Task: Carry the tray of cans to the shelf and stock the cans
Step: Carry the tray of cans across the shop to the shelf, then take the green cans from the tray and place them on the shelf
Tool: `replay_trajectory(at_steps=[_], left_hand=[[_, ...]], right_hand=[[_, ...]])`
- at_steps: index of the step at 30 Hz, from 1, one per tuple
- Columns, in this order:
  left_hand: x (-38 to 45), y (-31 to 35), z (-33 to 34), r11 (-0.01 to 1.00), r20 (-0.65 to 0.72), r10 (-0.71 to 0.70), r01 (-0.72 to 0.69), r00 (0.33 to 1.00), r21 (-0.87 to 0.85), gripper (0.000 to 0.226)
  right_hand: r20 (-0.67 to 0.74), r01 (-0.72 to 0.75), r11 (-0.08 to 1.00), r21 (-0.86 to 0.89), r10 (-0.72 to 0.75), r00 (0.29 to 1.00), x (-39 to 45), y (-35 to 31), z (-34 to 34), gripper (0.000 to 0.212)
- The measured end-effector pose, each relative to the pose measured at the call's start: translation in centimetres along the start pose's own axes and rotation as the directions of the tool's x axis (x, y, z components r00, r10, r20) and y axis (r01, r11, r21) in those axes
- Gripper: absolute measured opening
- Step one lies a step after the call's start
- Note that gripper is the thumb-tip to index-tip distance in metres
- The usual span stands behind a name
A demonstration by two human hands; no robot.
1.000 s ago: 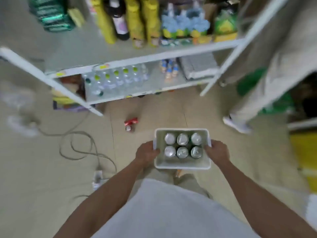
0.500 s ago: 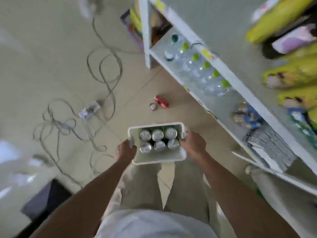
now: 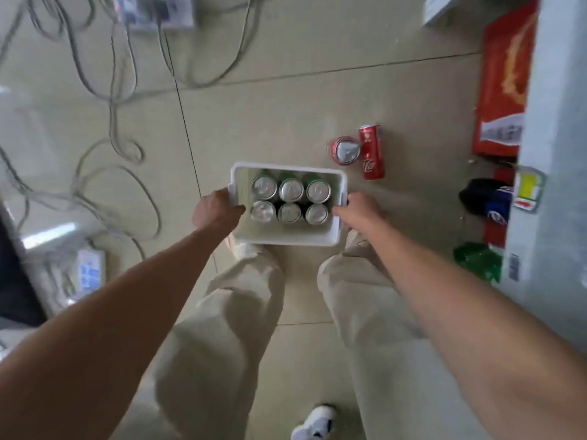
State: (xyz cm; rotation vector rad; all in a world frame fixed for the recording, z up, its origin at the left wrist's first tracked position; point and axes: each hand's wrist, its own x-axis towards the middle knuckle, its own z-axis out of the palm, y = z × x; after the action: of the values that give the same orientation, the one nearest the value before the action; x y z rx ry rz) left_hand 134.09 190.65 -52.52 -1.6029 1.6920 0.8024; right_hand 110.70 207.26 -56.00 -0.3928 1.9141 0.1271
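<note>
The white tray (image 3: pixel 286 239) is held above the tiled floor (image 3: pixel 286 100), gripped at 9 o'clock by the left hand (image 3: pixel 216 212) and at 3 o'clock by the right hand (image 3: pixel 360 212), fingers closed on its rim. 6 cans (image 3: pixel 291 200) stand upright inside. 2 red cans (image 3: pixel 370 152) lie at 1 o'clock.

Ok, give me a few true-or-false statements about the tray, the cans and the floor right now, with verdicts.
1. The tray holds six cans in two rows of three. True.
2. Only the right hand holds the tray. False: the left hand grips the opposite side too.
3. Two red cans lie on the floor beyond the tray. True: one red can lies on its side, another beside it.
4. The cans in the tray lie on their sides. False: they stand upright, tops showing.
5. The floor left of the tray is bare. False: cables sprawl across it.
</note>
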Motion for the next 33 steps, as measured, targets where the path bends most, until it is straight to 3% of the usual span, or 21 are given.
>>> replay_trajectory(at_steps=[4, 7, 9, 11, 14, 19, 25, 29, 33], left_hand=[[3.7, -0.5, 5.5, 0.987, 0.04, -0.047, 0.053, 0.998, -0.149, 0.025], [2.2, 0.5, 7.1, 0.983, -0.185, -0.094, 0.061, 0.978, -0.176, 0.028], [0.1, 1.7, 7.3, 0.981, -0.324, -0.064, 0.0, 0.944, -0.193, 0.037], [-1.3, 2.9, 7.9, 0.985, -0.28, -0.011, -0.039, 0.96, -0.17, 0.047], [-1.4, 3.9, 9.5, 0.998, -0.107, 0.058, -0.059, 0.993, -0.008, 0.06], [1.5, 4.0, 11.3, 0.995, -0.106, 0.088, -0.093, 0.99, -0.038, 0.062], [2.7, 2.7, 13.0, 0.988, -0.084, 0.152, -0.15, 0.985, 0.029, 0.046], [1.1, 1.3, 12.8, 0.976, -0.076, 0.216, -0.214, 0.973, 0.04, 0.043], [-3.4, 1.2, 10.2, 0.977, -0.154, 0.205, -0.211, 0.967, -0.025, 0.044]], right_hand=[[-0.065, -0.009, 0.999, -0.049, 0.006, 0.998, 5.1, 0.4, 1.7, 0.025], [-0.206, 0.007, 0.965, -0.261, -0.063, 0.976, 2.5, -0.4, 1.9, 0.054], [-0.293, 0.111, 0.882, -0.458, -0.268, 0.918, 0.2, -0.7, 2.2, 0.067], [-0.24, 0.225, 0.766, -0.602, -0.442, 0.865, -1.2, -1.3, 2.5, 0.062], [-0.101, 0.291, 0.621, -0.728, -0.516, 0.851, -0.6, -2.8, 3.1, 0.058], [-0.138, 0.254, 0.598, -0.761, -0.53, 0.837, 3.1, -4.6, 4.0, 0.043], [-0.245, 0.247, 0.575, -0.78, -0.644, 0.725, 4.3, -2.6, 5.1, 0.045], [-0.29, 0.253, 0.626, -0.738, -0.633, 0.718, 4.3, -2.9, 5.0, 0.038], [-0.33, 0.232, 0.74, -0.632, -0.528, 0.783, 2.5, -4.1, 4.3, 0.035]])
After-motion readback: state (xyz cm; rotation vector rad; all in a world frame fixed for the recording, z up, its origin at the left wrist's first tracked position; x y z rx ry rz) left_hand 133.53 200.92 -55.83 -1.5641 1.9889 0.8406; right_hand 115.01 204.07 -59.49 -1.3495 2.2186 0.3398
